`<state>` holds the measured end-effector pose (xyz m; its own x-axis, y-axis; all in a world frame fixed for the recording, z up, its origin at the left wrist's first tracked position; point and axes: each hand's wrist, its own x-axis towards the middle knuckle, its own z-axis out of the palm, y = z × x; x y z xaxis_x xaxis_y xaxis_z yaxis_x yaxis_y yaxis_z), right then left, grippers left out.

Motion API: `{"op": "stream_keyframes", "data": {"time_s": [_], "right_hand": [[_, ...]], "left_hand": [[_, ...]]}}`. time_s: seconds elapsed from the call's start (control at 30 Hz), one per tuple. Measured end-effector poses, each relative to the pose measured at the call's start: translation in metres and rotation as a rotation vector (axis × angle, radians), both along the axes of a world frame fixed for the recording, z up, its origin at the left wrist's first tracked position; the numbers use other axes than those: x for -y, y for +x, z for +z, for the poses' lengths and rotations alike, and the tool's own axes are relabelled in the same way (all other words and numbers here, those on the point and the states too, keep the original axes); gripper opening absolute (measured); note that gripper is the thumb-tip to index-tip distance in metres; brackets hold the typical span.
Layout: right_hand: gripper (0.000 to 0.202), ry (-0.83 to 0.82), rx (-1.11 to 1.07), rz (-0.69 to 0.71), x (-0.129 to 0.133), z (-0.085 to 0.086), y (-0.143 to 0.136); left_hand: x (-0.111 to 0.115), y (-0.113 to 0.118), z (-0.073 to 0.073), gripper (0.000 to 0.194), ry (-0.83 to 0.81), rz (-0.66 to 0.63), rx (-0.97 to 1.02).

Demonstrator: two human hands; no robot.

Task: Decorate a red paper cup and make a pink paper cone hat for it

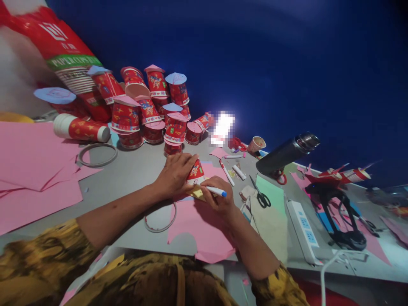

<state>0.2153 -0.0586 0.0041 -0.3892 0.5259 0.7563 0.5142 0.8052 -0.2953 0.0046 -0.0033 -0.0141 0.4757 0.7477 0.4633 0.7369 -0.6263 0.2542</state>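
Observation:
My left hand [178,172] is wrapped over a red paper cup [196,170] with a white printed band at its lower end. In my right hand [219,197] is a white marker [213,190] with a blue end, its tip close to or touching the cup's white band. Something yellow [198,194] lies under the cup and is partly covered by my hands. Beneath them, pink paper [204,229] with curved cut edges lies on the grey table. A grey ring [160,219] rests just left of that paper.
Stacked red cups [126,114] with paper tops stand at the back left, near pink sheets [38,161]. To the right are scissors [263,199], a dark flask [283,155], a power strip [302,231] and a black headset-like frame [341,219]. A dark blue wall closes off the back.

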Motion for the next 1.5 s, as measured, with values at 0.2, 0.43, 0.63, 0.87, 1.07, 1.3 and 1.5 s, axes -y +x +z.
{"op": "stream_keyframes", "data": {"time_s": [0.2, 0.43, 0.63, 0.87, 1.07, 1.3, 1.5], "right_hand": [[0.008, 0.025, -0.052, 0.006, -0.001, 0.003, 0.001], [0.009, -0.055, -0.048, -0.013, -0.001, 0.002, 0.003], [0.011, -0.055, -0.086, -0.012, -0.003, 0.002, 0.006], [0.011, -0.175, -0.160, -0.053, -0.001, 0.004, 0.007], [0.014, -0.265, -0.158, -0.103, -0.001, 0.004, 0.010], [0.012, -0.250, -0.208, -0.072, -0.002, 0.004, 0.010], [0.014, -0.266, -0.260, -0.076, -0.001, 0.005, 0.007]], "left_hand": [[-0.002, 0.000, -0.003, 0.096, -0.005, 0.007, 0.017], [-0.002, 0.000, -0.003, 0.093, 0.000, 0.006, 0.019], [0.000, 0.000, 0.000, 0.092, 0.013, -0.009, 0.017], [0.002, -0.001, 0.007, 0.088, -0.019, -0.035, 0.017], [0.002, -0.001, 0.009, 0.085, -0.004, -0.055, 0.014], [0.001, -0.001, 0.007, 0.083, 0.010, -0.063, 0.035], [0.000, -0.002, 0.007, 0.085, -0.006, -0.077, 0.039]]}}
